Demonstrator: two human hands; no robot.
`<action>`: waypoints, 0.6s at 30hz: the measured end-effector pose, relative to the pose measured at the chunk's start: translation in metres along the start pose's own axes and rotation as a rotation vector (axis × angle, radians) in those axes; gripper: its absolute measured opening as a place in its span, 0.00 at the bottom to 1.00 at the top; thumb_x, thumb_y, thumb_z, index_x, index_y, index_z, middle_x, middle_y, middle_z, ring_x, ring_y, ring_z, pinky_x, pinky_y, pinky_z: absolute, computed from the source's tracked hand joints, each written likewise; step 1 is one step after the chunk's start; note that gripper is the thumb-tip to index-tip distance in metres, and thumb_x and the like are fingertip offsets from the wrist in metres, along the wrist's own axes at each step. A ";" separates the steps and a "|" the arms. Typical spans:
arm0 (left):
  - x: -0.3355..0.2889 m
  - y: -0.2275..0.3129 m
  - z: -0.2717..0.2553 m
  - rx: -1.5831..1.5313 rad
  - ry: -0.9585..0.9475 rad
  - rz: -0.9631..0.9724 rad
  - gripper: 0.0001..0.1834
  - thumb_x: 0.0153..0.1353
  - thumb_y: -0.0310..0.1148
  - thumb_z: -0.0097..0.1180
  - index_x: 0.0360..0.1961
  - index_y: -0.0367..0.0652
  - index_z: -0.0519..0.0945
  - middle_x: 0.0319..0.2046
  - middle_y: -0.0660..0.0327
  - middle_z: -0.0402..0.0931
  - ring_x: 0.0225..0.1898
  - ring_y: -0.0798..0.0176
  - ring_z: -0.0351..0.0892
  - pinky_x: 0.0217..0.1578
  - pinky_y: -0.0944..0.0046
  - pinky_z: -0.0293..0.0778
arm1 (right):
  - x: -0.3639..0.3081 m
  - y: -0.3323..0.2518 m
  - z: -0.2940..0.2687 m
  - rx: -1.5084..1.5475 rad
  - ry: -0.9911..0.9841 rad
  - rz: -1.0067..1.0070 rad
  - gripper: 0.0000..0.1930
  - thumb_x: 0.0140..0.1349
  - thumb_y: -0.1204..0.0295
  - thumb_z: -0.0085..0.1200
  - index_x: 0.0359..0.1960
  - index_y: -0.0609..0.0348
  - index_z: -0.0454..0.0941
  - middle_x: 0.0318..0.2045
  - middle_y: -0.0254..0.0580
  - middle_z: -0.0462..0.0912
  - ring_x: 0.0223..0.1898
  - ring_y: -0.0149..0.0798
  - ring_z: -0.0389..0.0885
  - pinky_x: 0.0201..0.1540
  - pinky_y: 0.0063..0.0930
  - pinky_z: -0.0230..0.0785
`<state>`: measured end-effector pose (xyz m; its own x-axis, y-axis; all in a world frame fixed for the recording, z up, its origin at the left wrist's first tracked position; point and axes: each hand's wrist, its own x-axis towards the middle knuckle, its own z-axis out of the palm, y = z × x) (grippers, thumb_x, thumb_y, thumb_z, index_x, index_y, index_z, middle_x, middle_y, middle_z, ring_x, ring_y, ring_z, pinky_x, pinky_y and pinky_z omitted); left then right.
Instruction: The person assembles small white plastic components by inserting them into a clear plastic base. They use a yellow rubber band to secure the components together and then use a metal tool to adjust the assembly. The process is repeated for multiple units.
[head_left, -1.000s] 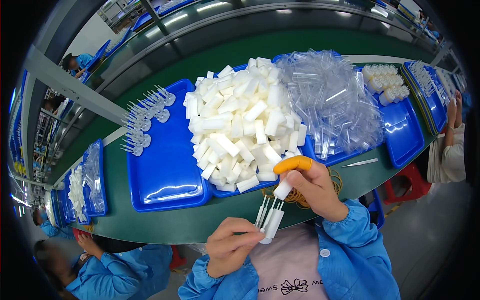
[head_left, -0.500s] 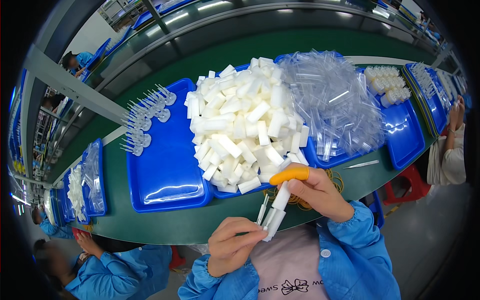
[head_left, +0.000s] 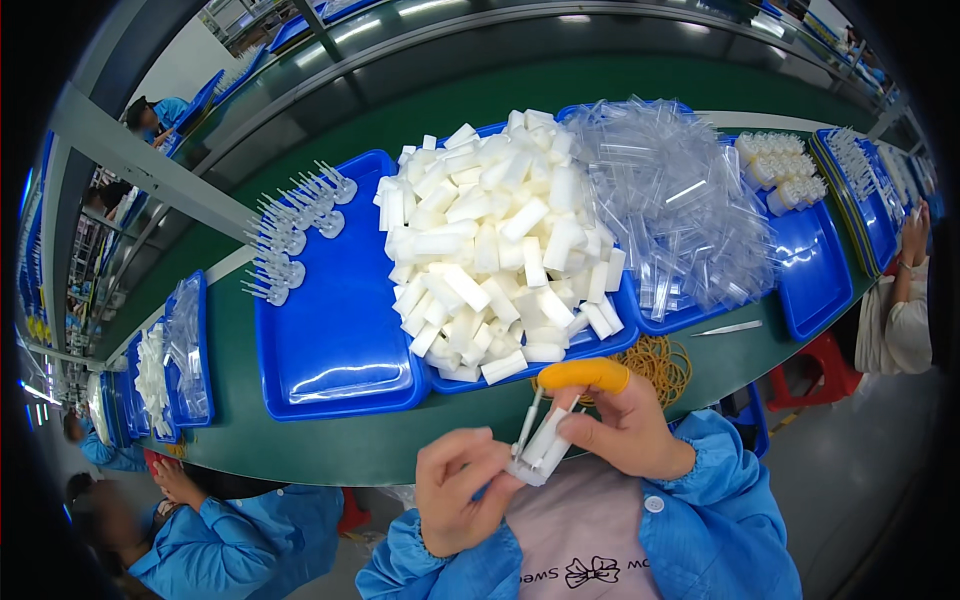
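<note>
In front of my chest, my left hand [head_left: 462,490] pinches the clear base of a pronged plastic part [head_left: 522,466]. One of its thin prongs stands up beside a white foam block [head_left: 551,438] that sits against the part. On the block's upper end is my right hand [head_left: 632,425], thumb and forefinger closed round it. An orange finger cot [head_left: 583,375] covers that forefinger. Beyond my hands rises a heap of similar white foam blocks [head_left: 500,240]. Several clear pronged parts [head_left: 290,235] stand in the blue tray [head_left: 335,350] at left.
Clear plastic sleeves [head_left: 680,215] are piled right of the foam. Yellow rubber bands [head_left: 660,365] and tweezers [head_left: 727,328] lie on the green table [head_left: 330,450]. Finished-looking white pieces [head_left: 780,168] stand in a right-hand blue tray [head_left: 815,265]. A co-worker in blue [head_left: 240,545] sits at left.
The white foam block has moved down along the pronged part, closer to its base. My right hand has come lower with it, while my left fingers have shifted on the base.
</note>
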<state>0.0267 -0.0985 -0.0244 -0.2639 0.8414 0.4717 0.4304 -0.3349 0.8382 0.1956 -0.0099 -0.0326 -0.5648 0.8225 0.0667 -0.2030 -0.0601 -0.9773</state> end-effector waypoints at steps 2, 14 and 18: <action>0.003 -0.006 -0.006 -0.003 -0.159 -0.076 0.16 0.45 0.22 0.66 0.39 0.36 0.81 0.37 0.54 0.78 0.35 0.58 0.79 0.35 0.65 0.75 | -0.004 -0.006 0.000 -0.046 -0.068 0.048 0.22 0.58 0.77 0.58 0.54 0.66 0.69 0.38 0.36 0.77 0.44 0.30 0.75 0.51 0.26 0.65; -0.006 -0.043 -0.030 -0.563 0.252 -0.440 0.17 0.57 0.29 0.60 0.47 0.35 0.72 0.44 0.57 0.74 0.45 0.63 0.73 0.48 0.63 0.70 | 0.037 0.024 0.005 -1.111 -0.033 -0.423 0.18 0.48 0.70 0.62 0.43 0.54 0.79 0.39 0.36 0.73 0.39 0.39 0.71 0.43 0.34 0.62; -0.009 -0.044 -0.034 -0.572 0.259 -0.427 0.20 0.56 0.33 0.63 0.47 0.35 0.73 0.44 0.57 0.74 0.45 0.63 0.74 0.49 0.62 0.70 | 0.045 0.042 0.017 -1.361 -0.074 -0.443 0.16 0.48 0.68 0.59 0.41 0.53 0.79 0.35 0.34 0.71 0.38 0.36 0.70 0.43 0.32 0.59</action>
<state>-0.0192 -0.1060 -0.0560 -0.5318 0.8444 0.0647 -0.2506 -0.2299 0.9404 0.1475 0.0151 -0.0671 -0.7071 0.5966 0.3797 0.5161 0.8024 -0.2997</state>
